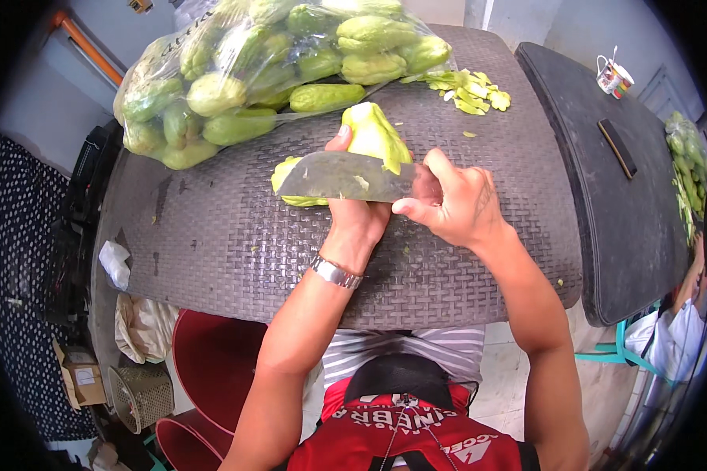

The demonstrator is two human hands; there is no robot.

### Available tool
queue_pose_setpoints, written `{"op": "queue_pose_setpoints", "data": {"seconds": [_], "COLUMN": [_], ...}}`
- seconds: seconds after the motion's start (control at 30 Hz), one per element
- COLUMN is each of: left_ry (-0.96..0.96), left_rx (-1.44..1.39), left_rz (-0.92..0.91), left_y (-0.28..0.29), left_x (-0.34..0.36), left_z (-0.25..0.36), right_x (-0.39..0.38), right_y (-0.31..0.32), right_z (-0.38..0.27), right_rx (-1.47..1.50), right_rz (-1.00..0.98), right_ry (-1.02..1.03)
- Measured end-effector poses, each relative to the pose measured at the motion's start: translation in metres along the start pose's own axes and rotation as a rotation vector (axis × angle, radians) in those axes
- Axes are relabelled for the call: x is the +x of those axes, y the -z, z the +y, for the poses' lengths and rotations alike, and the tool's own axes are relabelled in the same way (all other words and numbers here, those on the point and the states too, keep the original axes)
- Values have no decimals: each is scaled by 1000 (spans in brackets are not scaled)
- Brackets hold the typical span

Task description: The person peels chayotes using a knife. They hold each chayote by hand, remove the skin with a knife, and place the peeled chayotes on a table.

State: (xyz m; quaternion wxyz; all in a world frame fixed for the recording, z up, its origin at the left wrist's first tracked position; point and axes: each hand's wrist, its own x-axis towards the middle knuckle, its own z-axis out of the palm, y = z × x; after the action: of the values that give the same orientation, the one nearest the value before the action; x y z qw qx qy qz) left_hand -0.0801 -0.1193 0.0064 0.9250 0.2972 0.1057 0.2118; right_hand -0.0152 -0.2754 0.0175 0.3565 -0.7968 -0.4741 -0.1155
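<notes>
My left hand (357, 218) grips a pale green chayote (375, 135), its thumb along the fruit's left side and most of its fingers hidden behind the knife. In my right hand (465, 202) is a broad-bladed knife (342, 177), held flat across the lower part of the chayote with the tip pointing left. A strip of skin hangs at the blade's upper edge. Partly covered by the blade, a second chayote (289, 174) lies just left of my left hand. Beyond both hands stretches a clear plastic bag (236, 82) full of chayotes.
A heap of green peelings (471, 93) lies at the far right of the woven-pattern table (479, 267). On the dark table (605, 180) to the right are a mug (613, 77) and a phone (617, 149). Red bins (212, 361) stand below at left. Another person sits at far right.
</notes>
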Motion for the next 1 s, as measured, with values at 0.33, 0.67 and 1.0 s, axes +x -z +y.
{"op": "queue_pose_setpoints", "data": {"seconds": [0.33,0.67,1.0], "left_ry": [24,40,72], "left_rx": [43,-14,96], "left_rz": [-160,-167,-184], "left_y": [2,-1,-1], "left_x": [0,0,-4], "left_z": [6,8,-4], "right_x": [4,7,5], "right_y": [14,17,20], "right_z": [12,11,6], "right_rx": [40,-6,-12], "right_rz": [-66,-22,-10], "right_ry": [22,47,32]}}
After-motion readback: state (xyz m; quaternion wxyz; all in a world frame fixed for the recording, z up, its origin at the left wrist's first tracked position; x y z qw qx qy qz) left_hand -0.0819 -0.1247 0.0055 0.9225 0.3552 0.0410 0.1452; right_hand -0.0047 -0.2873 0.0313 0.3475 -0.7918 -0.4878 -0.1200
